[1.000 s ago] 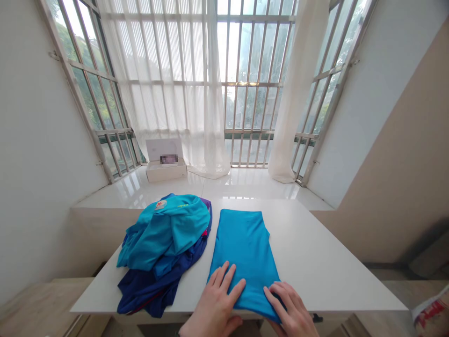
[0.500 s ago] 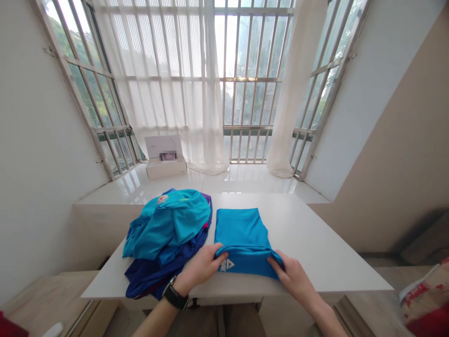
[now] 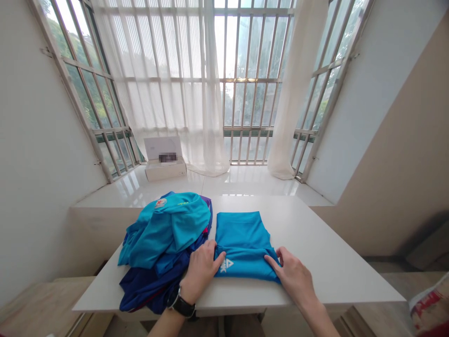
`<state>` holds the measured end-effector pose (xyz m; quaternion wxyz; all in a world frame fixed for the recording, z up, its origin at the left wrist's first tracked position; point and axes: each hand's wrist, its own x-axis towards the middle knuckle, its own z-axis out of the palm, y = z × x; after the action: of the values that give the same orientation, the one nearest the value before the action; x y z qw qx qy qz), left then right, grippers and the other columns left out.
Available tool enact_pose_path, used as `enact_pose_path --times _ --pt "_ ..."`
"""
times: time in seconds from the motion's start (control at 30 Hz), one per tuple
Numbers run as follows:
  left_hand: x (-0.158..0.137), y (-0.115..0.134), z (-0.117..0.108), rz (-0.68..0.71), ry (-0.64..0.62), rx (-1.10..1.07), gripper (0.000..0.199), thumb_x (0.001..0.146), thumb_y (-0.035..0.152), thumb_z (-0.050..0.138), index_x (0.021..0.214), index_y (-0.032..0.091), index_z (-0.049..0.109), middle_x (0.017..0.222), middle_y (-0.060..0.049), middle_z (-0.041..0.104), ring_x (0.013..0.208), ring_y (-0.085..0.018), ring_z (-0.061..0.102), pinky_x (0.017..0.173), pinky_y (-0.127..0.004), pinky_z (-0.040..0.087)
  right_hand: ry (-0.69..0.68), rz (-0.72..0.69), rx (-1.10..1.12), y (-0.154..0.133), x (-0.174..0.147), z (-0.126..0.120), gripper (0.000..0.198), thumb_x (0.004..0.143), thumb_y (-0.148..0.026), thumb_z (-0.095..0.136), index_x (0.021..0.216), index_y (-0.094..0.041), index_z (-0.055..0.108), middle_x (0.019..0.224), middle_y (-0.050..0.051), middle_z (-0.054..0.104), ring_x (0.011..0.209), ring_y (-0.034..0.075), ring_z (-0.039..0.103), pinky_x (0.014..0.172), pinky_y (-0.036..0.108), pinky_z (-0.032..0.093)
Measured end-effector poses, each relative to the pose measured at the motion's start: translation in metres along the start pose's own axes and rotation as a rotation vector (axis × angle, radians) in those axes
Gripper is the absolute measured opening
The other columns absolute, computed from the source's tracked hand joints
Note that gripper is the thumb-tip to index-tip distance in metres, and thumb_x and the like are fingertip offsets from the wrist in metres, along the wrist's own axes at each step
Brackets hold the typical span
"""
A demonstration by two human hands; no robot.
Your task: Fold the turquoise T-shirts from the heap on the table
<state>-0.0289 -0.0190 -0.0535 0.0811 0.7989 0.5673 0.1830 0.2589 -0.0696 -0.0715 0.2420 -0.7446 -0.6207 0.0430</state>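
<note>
A blue sports shirt, folded into a near-rectangle, lies on the white table in front of me. Its near part is turned over in a band that shows a white triangle logo with letters. My left hand, with a black watch at the wrist, grips the left edge of that band between thumb and fingers. At the band's right end, my right hand pinches the cloth, thumb on top. A rumpled heap of clothes, turquoise over dark blue, sits just left of my left hand.
The white table meets a glossy window ledge. On the ledge stands an open white box, partly blurred out. Sheer curtains hang before barred windows. A red and beige bag shows at the right edge.
The folded band has come down flatter onto the shirt, its raised ridge now lower. Both hands stay at its ends, and the view has shifted slightly.
</note>
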Motion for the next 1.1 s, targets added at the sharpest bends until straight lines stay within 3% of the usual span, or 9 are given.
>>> enact_pose_path --times 0.07,0.13,0.23,0.33,0.53,0.7,0.8,0.93,1.1 --pt "0.002 -0.001 0.002 0.155 0.098 -0.020 0.025 0.094 0.026 0.057 0.118 0.021 0.056 0.115 -0.009 0.063 0.103 -0.025 0.062 0.085 -0.035 0.050 0.147 -0.100 -0.020 -0.006 -0.003 0.000 0.044 0.095 -0.062 0.042 0.101 -0.022 0.061 0.094 0.010 0.070 0.081 0.027 0.068 0.063 0.036 0.051" --pt "0.004 -0.002 0.004 0.293 0.119 -0.024 0.026 0.092 0.015 0.057 0.117 0.023 0.058 0.126 -0.008 0.060 0.113 -0.026 0.057 0.095 -0.039 0.048 0.256 -0.230 -0.019 -0.019 -0.010 0.004 0.038 0.099 -0.052 0.040 0.107 -0.021 0.061 0.100 0.012 0.069 0.089 0.027 0.066 0.075 0.039 0.053" --pt "0.006 -0.003 0.004 0.332 0.018 -0.042 0.017 0.096 0.012 0.050 0.101 0.022 0.063 0.112 -0.006 0.065 0.103 -0.023 0.059 0.090 -0.036 0.050 0.218 -0.395 0.011 -0.047 -0.029 0.019 0.028 0.101 -0.039 0.040 0.111 -0.024 0.062 0.100 0.009 0.069 0.089 0.023 0.065 0.079 0.037 0.052" --pt "0.004 0.000 0.001 0.283 -0.025 -0.072 0.021 0.101 0.016 0.043 0.100 0.021 0.064 0.101 -0.005 0.065 0.095 -0.022 0.060 0.085 -0.034 0.050 0.150 -0.471 -0.025 -0.063 -0.043 0.033 0.031 0.100 -0.043 0.044 0.119 -0.026 0.062 0.106 0.008 0.070 0.090 0.024 0.064 0.075 0.036 0.051" --pt "-0.020 0.047 0.001 0.395 -0.147 -0.196 0.020 0.095 0.037 0.060 0.109 0.024 0.064 0.102 -0.006 0.069 0.096 -0.026 0.062 0.087 -0.037 0.050 0.060 -0.302 -0.228 -0.022 -0.007 0.006 0.039 0.100 -0.048 0.039 0.096 -0.030 0.072 0.102 0.005 0.073 0.088 0.025 0.064 0.074 0.039 0.048" --pt "-0.022 0.082 0.009 0.621 -0.244 -0.256 0.043 0.095 0.041 0.059 0.136 0.030 0.049 0.146 -0.005 0.051 0.120 -0.026 0.057 0.102 -0.037 0.046 -0.035 -0.123 -0.346 0.011 0.042 -0.021 0.047 0.097 -0.053 0.039 0.105 -0.026 0.075 0.136 0.010 0.063 0.124 0.037 0.054 0.095 0.054 0.046" --pt "-0.015 0.068 0.014 0.473 -0.133 -0.137 0.037 0.095 0.038 0.058 0.131 0.028 0.053 0.148 -0.006 0.050 0.134 -0.031 0.045 0.114 -0.050 0.035 0.100 -0.128 -0.331 0.013 0.031 -0.007 0.060 0.095 -0.061 0.037 0.126 -0.020 0.067 0.149 0.015 0.051 0.135 0.039 0.045 0.104 0.057 0.042" --pt "-0.020 0.038 0.022 0.424 -0.120 -0.086 0.043 0.098 0.035 0.052 0.140 0.029 0.048 0.150 -0.007 0.048 0.136 -0.032 0.043 0.112 -0.050 0.037 0.207 -0.164 -0.321 0.012 -0.016 0.038 0.076 0.090 -0.073 0.036 0.134 -0.017 0.062 0.140 0.019 0.058 0.127 0.039 0.054 0.100 0.057 0.047" --pt "-0.041 0.041 0.053 0.424 -0.122 -0.032 0.058 0.091 0.052 0.059 0.142 0.027 0.046 0.148 -0.014 0.050 0.126 -0.038 0.052 0.102 -0.055 0.045 0.066 -0.266 -0.256 0.022 -0.025 0.060 0.074 0.092 -0.069 0.039 0.142 -0.017 0.054 0.151 0.018 0.048 0.141 0.036 0.042 0.114 0.059 0.037"
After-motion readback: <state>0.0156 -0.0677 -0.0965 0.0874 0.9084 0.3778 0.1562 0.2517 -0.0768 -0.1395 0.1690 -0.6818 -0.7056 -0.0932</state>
